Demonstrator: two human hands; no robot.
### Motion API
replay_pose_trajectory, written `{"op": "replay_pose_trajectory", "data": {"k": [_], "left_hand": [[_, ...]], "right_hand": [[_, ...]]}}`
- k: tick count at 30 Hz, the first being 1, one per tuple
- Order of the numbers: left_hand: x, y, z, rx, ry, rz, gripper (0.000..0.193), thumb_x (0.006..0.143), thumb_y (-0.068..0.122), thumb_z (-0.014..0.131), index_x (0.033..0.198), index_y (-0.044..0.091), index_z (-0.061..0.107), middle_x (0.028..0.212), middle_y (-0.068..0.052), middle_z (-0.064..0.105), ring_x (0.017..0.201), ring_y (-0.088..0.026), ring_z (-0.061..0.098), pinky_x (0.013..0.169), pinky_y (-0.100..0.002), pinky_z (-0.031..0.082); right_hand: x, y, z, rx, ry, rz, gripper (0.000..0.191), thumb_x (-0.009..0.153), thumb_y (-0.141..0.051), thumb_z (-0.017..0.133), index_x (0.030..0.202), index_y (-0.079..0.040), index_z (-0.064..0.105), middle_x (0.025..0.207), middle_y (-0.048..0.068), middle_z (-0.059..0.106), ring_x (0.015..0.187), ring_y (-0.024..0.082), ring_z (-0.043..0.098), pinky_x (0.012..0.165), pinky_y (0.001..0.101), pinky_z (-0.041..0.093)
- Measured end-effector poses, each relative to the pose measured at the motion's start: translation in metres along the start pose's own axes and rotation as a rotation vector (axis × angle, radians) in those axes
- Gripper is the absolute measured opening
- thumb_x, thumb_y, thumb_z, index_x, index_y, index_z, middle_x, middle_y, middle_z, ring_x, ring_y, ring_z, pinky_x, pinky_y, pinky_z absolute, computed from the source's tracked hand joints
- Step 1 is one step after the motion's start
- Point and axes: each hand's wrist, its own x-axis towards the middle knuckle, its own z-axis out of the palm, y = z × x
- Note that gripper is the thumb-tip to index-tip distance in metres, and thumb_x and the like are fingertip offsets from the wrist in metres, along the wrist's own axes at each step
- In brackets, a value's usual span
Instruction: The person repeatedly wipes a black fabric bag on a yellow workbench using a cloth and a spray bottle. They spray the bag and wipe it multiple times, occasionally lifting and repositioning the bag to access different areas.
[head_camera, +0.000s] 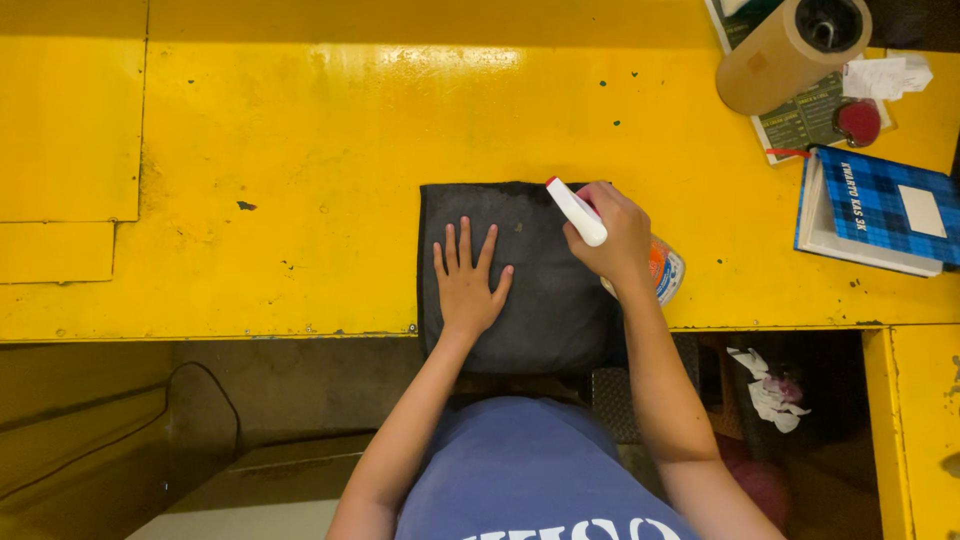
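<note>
Flat and open, the left hand (466, 285) lay with fingers spread on one dark cloth (520, 275), gripping nothing. That cloth lay at the near edge of the yellow table (300, 150), overhanging it slightly. Just to its right, the right hand (612, 235) was wrapped around one spray bottle (640, 255), white nozzle over the cloth; its body was mostly hidden by the hand. Farther right lay one blue plaid notebook (885, 205) and one brown roll (790, 50), partly cut off by the picture's edge.
</note>
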Motion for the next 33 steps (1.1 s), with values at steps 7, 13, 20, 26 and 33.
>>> {"op": "replay_pose_trajectory", "data": {"k": [7,13,20,26,33], "left_hand": [[-0.001,-0.001,0.002,0.000,0.009,0.004,0.065,0.097,0.046,0.059,0.157,0.021,0.046,0.168,-0.020,0.026,0.156,-0.042,0.021,0.124,-0.062,0.014],[0.000,-0.002,0.003,0.001,0.024,0.007,0.065,0.098,0.045,0.060,0.157,0.021,0.046,0.168,-0.020,0.026,0.156,-0.042,0.021,0.125,-0.061,0.014],[0.000,-0.002,0.002,0.018,0.019,0.012,0.065,0.097,0.045,0.060,0.156,0.021,0.047,0.168,-0.020,0.027,0.155,-0.043,0.021,0.124,-0.061,0.015],[0.001,-0.003,0.001,0.016,0.007,0.006,0.065,0.098,0.046,0.060,0.156,0.021,0.047,0.168,-0.020,0.027,0.156,-0.042,0.021,0.125,-0.061,0.015],[0.001,-0.003,0.002,0.036,0.011,0.009,0.065,0.098,0.046,0.059,0.157,0.021,0.046,0.168,-0.020,0.026,0.156,-0.042,0.021,0.124,-0.061,0.015]], "right_hand": [[-0.004,0.021,-0.020,0.106,0.078,0.053,0.020,0.080,-0.008,0.077,0.089,-0.004,0.060,0.083,0.014,0.062,0.077,0.037,0.064,0.068,0.0393,0.050],[-0.008,0.029,-0.036,0.234,0.188,0.029,0.020,0.085,-0.002,0.075,0.097,0.001,0.060,0.090,0.016,0.064,0.081,0.034,0.067,0.072,0.0375,0.051],[-0.009,0.017,-0.039,0.261,0.208,0.000,0.030,0.084,0.002,0.071,0.113,0.000,0.066,0.105,0.014,0.071,0.093,0.031,0.072,0.082,0.0345,0.054],[-0.008,0.016,-0.048,0.277,0.127,-0.031,0.035,0.082,0.004,0.069,0.117,-0.001,0.069,0.105,0.012,0.073,0.092,0.027,0.072,0.083,0.0323,0.055],[-0.013,0.029,-0.053,0.325,0.128,0.001,0.028,0.083,0.003,0.068,0.111,0.001,0.067,0.096,0.012,0.072,0.086,0.023,0.073,0.079,0.0303,0.056]]}}
